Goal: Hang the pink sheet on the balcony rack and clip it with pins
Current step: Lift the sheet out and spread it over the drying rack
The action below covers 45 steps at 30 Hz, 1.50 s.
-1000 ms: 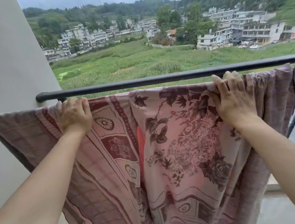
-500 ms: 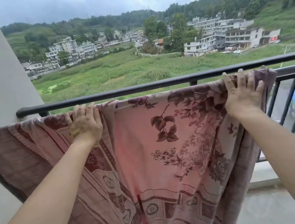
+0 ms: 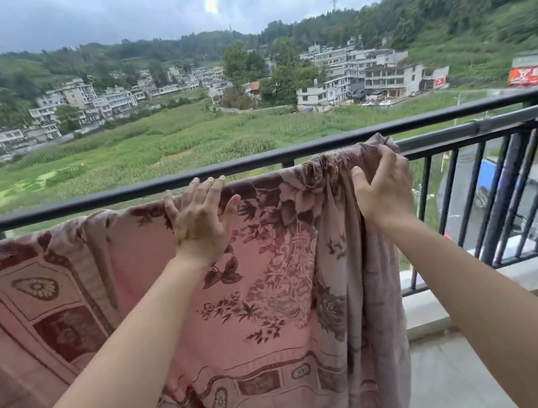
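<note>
Pink sheet (image 3: 275, 306), printed with dark red flowers and bordered panels, hangs over the rack (image 3: 458, 134), a grey bar running just inside the black balcony railing (image 3: 88, 204). The cloth covers the bar from the left edge of the view to a point right of the middle, and the right end of the bar is bare. Most of the cloth lies fairly smooth and drops toward the balcony floor (image 3: 456, 367), while its right end is gathered into thick folds that hang in a narrow column. The hands are apart, both at the top edge of the sheet. The left hand (image 3: 199, 220) lies flat on the cloth with straight, spread fingers reaching over the bar. The right hand (image 3: 384, 187) grips the bunched right end, fingers curled over the top and thumb in front.
</note>
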### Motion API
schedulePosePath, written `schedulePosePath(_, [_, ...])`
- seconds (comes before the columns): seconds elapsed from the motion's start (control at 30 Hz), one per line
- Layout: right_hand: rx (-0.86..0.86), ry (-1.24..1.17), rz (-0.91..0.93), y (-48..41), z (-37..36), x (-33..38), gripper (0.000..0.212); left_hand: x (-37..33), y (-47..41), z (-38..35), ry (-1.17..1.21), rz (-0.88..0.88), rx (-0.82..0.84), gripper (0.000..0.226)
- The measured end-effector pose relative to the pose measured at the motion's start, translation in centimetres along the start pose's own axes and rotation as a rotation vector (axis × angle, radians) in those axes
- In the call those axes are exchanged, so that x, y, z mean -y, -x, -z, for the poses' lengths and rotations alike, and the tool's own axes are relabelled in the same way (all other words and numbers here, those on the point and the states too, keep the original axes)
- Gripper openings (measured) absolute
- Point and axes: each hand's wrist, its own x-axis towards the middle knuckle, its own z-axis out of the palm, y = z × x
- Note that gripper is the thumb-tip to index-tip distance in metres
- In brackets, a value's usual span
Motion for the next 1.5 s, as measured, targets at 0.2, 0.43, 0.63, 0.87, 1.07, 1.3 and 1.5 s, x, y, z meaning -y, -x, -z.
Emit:
schedulePosePath(0.2, [0.136,-0.201,-0.191,-4.1,0.5,-3.9,0.036,-6.1,-3.0,-3.4,0.174,0.013,-0.361,0.014])
schedulePosePath(0.43, [-0.158,-0.411,-0.045,-11.0,2.0,-4.1,0.047,-14.4,-9.8,-5.9,0.223,-0.1,-0.468,0.005])
schedulePosePath(0.63, [-0.26,-0.553,-0.187,-17.7,4.5,-9.4,0.045,-20.9,-12.1,-9.4,0.201,-0.038,-0.155,0.013])
schedulePosePath(0.87, [-0.113,-0.529,-0.164,-21.2,8.6,-14.8,0.039,-24.7,-12.5,-10.0,0.056,0.0,-0.056,0.029])
schedulePosePath(1.07, [-0.016,-0.457,-0.1,-23.0,14.4,-18.1,0.022,-33.1,-11.5,-9.7,0.209,-0.116,0.165,0.02])
schedulePosePath(1.3, [0.176,-0.457,-0.193,-27.3,24.3,-25.3,0.042,-44.8,-15.0,-12.4,0.346,0.165,0.009,0.017])
schedulePosePath(1.5, [0.14,-0.298,-0.114,-29.1,26.8,-31.2,0.033,-54.8,-15.6,-14.8,0.968,0.363,0.179,0.011])
